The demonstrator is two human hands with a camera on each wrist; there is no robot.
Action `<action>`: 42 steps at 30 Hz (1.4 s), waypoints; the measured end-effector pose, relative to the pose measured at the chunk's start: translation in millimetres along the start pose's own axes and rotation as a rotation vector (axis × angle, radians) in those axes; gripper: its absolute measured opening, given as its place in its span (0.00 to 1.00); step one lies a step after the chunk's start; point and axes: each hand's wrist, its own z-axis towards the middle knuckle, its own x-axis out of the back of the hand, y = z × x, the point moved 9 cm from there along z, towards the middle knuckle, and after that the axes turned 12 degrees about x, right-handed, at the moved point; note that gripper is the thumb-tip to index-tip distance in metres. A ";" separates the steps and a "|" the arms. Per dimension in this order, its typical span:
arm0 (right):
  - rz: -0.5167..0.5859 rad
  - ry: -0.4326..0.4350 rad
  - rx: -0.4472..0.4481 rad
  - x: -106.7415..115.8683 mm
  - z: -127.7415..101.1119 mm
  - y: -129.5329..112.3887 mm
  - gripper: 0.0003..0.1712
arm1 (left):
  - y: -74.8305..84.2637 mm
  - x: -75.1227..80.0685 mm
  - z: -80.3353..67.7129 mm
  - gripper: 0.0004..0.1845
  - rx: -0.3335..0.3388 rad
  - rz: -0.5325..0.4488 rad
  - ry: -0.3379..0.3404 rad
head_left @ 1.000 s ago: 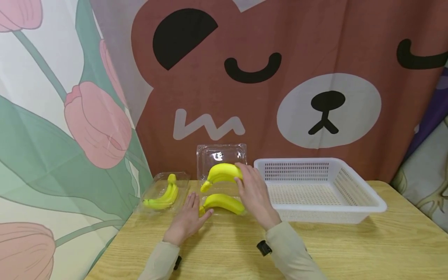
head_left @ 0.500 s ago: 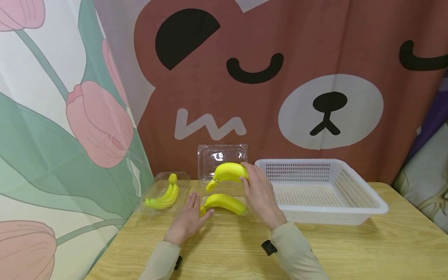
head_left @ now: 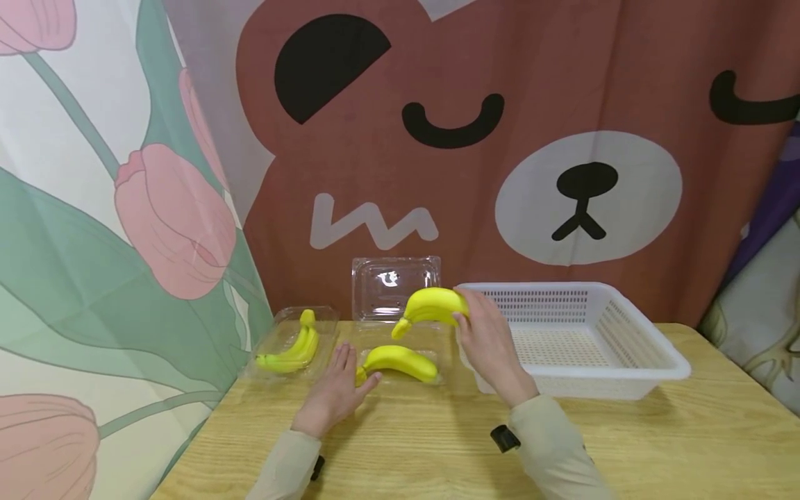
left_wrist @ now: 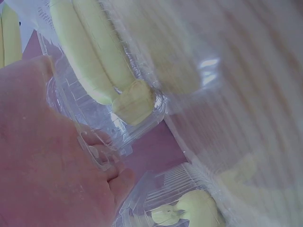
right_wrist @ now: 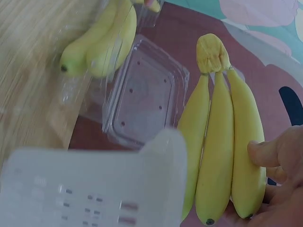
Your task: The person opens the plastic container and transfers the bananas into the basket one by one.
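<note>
At the far left of the wooden table (head_left: 625, 444), at about 9 o'clock from the middle clear tray, a closed clear clamshell (head_left: 289, 342) holds a small bunch of bananas (head_left: 290, 351). Just right of it the left hand (head_left: 334, 392) lies flat on the table with fingers straight and relaxed, gripping nothing, its fingertips touching the near left edge of the open clear tray (head_left: 400, 347); the left wrist view shows those fingers pressed against the clear plastic. In that tray rests a second banana bunch (head_left: 400, 362), and the tray's lid (head_left: 395, 286) stands up at 12 o'clock against the curtain. At about 1 o'clock from the tray, the right hand (head_left: 490, 344) grips a third banana bunch (head_left: 432, 307) by its blossom end, lifted clear of the table, stem pointing down-left; the right wrist view shows three bananas (right_wrist: 222, 142) with the thumb curled against the outermost one. This held bunch sits just beside the left rim of the white perforated basket (head_left: 631, 347), which occupies the 3 o'clock side of the table.
</note>
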 end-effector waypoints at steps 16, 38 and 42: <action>-0.078 -0.008 -0.076 44.3 -25.9 52.9 0.25 | 2.1 2.6 -1.7 0.48 -0.015 -0.010 0.005; -0.189 -0.081 -0.218 105.8 -78.8 129.1 0.25 | 5.8 2.5 -3.7 0.47 -0.021 0.001 0.014; -0.205 -0.089 -0.238 108.3 -84.1 138.3 0.25 | 4.9 3.3 -4.2 0.48 -0.017 0.004 0.013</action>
